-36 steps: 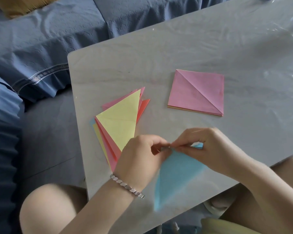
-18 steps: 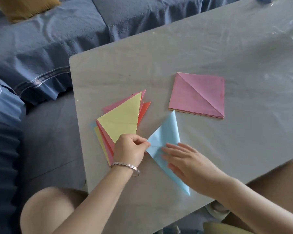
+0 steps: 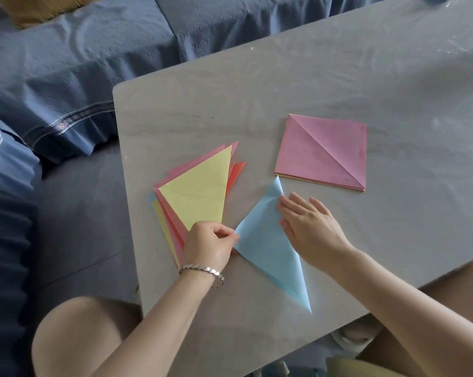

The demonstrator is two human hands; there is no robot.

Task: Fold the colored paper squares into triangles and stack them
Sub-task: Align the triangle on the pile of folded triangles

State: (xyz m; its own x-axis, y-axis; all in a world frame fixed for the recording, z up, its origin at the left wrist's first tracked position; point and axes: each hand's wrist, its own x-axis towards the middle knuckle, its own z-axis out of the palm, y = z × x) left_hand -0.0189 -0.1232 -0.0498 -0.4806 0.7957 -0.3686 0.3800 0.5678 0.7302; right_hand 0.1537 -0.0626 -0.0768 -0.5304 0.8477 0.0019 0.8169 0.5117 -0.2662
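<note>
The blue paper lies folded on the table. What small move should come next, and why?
Probably slide the right hand down the blue triangle along its long edge to finish the crease: its flat fingers press only the far part, while the left hand pinches the side corner.

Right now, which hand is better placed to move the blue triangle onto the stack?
Probably the left hand: it pinches the blue triangle at the corner next to the stack. The right hand lies flat on it, farther away.
</note>
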